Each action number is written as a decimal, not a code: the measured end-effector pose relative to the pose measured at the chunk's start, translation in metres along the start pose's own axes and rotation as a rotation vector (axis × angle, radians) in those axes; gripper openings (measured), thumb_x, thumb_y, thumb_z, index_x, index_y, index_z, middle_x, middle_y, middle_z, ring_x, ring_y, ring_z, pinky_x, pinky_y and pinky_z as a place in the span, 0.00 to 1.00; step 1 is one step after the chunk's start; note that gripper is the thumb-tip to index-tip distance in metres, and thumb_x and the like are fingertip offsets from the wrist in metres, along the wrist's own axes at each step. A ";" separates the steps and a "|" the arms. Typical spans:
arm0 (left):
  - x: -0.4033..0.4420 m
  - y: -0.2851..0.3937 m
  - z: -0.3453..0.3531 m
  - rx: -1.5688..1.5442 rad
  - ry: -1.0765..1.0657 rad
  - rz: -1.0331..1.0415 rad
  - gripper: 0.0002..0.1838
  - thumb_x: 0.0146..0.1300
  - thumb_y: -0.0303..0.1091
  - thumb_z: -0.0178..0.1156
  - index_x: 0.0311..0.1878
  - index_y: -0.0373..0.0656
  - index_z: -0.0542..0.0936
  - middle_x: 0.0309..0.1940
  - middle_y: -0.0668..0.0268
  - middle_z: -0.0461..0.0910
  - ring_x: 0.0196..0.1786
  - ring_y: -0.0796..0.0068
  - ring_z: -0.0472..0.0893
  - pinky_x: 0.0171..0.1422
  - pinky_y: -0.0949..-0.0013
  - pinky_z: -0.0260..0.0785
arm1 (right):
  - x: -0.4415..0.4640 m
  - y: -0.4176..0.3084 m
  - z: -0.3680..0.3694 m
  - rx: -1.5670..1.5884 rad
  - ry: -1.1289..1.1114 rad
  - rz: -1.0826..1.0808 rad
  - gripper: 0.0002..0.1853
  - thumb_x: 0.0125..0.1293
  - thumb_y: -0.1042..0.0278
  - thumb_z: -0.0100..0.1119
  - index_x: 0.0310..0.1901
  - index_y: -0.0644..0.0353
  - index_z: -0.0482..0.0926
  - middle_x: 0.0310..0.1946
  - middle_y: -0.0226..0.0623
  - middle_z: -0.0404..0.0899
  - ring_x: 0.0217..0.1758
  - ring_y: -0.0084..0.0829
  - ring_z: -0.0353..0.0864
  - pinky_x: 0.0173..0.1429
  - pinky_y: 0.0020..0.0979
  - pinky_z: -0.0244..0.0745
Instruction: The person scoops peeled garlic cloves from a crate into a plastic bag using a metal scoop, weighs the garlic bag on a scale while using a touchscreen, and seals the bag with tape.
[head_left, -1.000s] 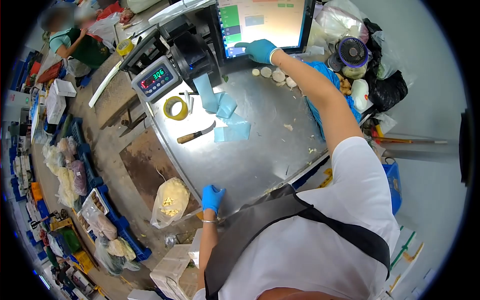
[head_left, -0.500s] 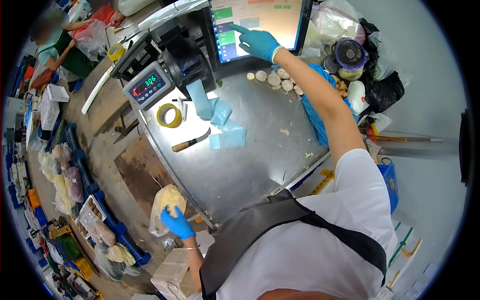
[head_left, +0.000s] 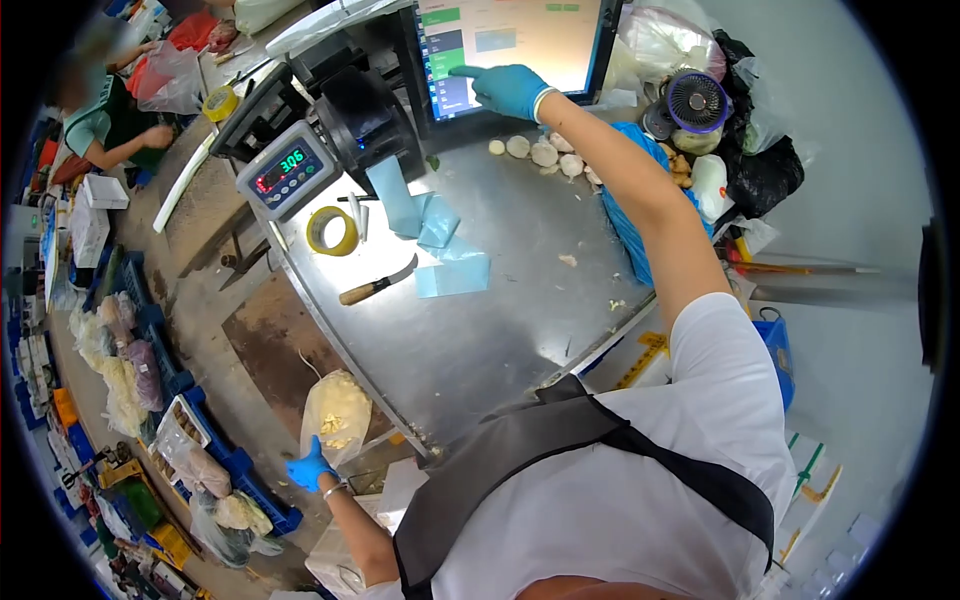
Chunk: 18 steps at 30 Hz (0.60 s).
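My right hand (head_left: 510,92), in a blue glove, points at the lit touchscreen (head_left: 545,45). Its index finger is stretched out onto the left column of coloured buttons; the hand holds nothing. At the lower left, my left hand (head_left: 311,467), also blue-gloved, is at the lower edge of a clear plastic bag (head_left: 337,405) of pale yellow pieces, possibly peeled garlic. The thumb stands apart from the other fingers and nothing is held. Whether this hand touches the bag I cannot tell. The scale display (head_left: 287,170) beside the screen reads 3.06 in green.
On the metal table (head_left: 470,350) lie a knife (head_left: 375,285), a tape roll (head_left: 332,231), blue plastic strips (head_left: 452,278) and round pale pieces (head_left: 544,153). A small fan (head_left: 697,101) and bags stand right. Blue crates (head_left: 235,455) line the floor; another person (head_left: 105,125) works at upper left.
My right index finger has moved down the screen's left column. My left hand has moved from over the bag toward the lower left. The other person's hand has shifted.
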<state>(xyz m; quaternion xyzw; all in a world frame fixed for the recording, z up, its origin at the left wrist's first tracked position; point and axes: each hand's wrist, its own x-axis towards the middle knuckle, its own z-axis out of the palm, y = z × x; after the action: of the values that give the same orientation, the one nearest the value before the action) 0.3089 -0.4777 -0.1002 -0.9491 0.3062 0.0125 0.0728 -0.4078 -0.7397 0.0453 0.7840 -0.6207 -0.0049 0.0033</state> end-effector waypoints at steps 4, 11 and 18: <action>0.008 -0.011 0.020 -0.068 -0.082 -0.011 0.57 0.35 0.68 0.73 0.64 0.36 0.69 0.61 0.46 0.71 0.62 0.48 0.72 0.61 0.48 0.68 | 0.000 0.012 -0.002 0.000 0.079 0.053 0.12 0.65 0.64 0.51 0.33 0.61 0.81 0.68 0.23 0.66 0.36 0.38 0.83 0.45 0.38 0.78; -0.015 -0.008 0.014 -0.290 0.077 0.142 0.51 0.49 0.64 0.68 0.64 0.28 0.67 0.60 0.40 0.70 0.62 0.44 0.70 0.64 0.48 0.65 | -0.031 -0.025 0.028 0.196 0.036 -0.004 0.11 0.64 0.62 0.53 0.30 0.60 0.79 0.72 0.25 0.58 0.37 0.40 0.83 0.46 0.39 0.79; -0.025 -0.010 0.009 -0.386 0.157 0.190 0.49 0.51 0.63 0.67 0.61 0.26 0.69 0.58 0.39 0.70 0.59 0.43 0.71 0.63 0.47 0.66 | -0.022 -0.035 0.051 0.184 -0.045 0.155 0.11 0.62 0.61 0.57 0.38 0.59 0.79 0.74 0.32 0.51 0.41 0.44 0.83 0.47 0.42 0.78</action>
<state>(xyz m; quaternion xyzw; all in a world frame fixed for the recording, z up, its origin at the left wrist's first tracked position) 0.2949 -0.4542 -0.1060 -0.9104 0.3909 0.0038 -0.1356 -0.3798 -0.7105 -0.0056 0.7302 -0.6774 0.0349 -0.0821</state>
